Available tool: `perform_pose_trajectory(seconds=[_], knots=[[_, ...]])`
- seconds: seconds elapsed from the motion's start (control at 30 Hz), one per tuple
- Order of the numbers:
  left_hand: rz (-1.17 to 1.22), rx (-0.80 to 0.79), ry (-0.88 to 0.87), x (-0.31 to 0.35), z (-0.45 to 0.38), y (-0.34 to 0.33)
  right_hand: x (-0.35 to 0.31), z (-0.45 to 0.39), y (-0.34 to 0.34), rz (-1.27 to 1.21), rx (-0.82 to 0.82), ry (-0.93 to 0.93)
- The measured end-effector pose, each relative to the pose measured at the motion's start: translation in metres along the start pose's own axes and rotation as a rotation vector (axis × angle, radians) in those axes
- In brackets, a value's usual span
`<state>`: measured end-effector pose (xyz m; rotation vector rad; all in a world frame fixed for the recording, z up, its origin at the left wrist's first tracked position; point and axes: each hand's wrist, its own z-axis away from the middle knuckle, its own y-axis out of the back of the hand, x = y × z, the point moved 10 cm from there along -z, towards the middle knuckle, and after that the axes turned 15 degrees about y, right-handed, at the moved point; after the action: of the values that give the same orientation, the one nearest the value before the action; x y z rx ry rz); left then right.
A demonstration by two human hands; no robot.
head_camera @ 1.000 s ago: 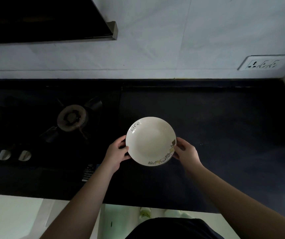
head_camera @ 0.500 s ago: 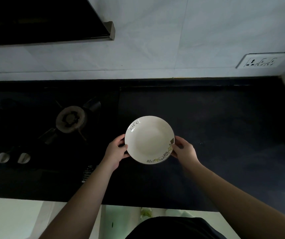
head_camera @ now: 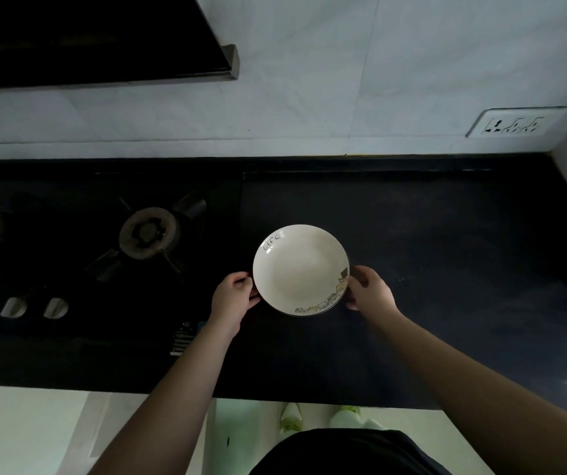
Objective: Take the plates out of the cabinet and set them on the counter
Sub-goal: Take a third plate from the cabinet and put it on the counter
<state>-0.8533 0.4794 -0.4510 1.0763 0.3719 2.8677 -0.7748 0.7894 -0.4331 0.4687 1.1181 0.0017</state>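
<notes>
Head view, plate: a cream plate (head_camera: 301, 269) with "Life" lettered on its far-left rim and little drawings along the near-right rim, held over the dark counter (head_camera: 429, 234), just right of the hob edge.
Head view, left hand: the left hand (head_camera: 233, 301) is on the plate's left rim, fingers curled under the edge, thumb side up. It's gripping.
Head view, right hand: the right hand (head_camera: 369, 291) takes the right rim the same way, fingers wrapped round the edge by the drawings. Both hands are clamped on the plate!
Head view, plate height: can't tell whether the base is touching the counter or hanging just above it; the dark stone hides any gap.
Head view, surroundings: gas burner (head_camera: 148, 233) to the left with two pale knobs (head_camera: 33, 307) nearer us, a wall socket (head_camera: 515, 123) far right, a dark hood (head_camera: 97, 39) up at far left.
Step, as I read it: setting this one down, cabinet out of shot.
Risk one: let go while it may be airborne and it drops onto hard stone. That means a chip or a crack.
Risk two: it sits close to the hob; drift left and the rim could catch the pan support and tip.
Risk three: fingers tucked under the rim could get pinched, or jerk the plate sliding as they pull free.
Risk four: in this dim light the surface height is easy to misjudge.
</notes>
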Motion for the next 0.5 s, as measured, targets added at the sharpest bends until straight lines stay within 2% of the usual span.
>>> perform_pose_trajectory(seconds=[0.1, 0.27, 0.4, 0.5], knots=[[-0.150, 0.072, -0.066, 0.005, 0.011, 0.011, 0.000, 0.012, 0.007, 0.231, -0.072, -0.001], [-0.614, 0.085, -0.306, 0.016, 0.048, 0.017, -0.011, 0.045, 0.005, 0.386, -0.161, 0.125], [-0.856, 0.059, -0.535, 0.015, 0.083, 0.019, -0.028, 0.078, 0.004, 0.493, -0.157, 0.242], [-1.029, 0.101, -0.757, 0.009, 0.109, 0.021, -0.037, 0.109, -0.003, 0.584, -0.183, 0.293]])
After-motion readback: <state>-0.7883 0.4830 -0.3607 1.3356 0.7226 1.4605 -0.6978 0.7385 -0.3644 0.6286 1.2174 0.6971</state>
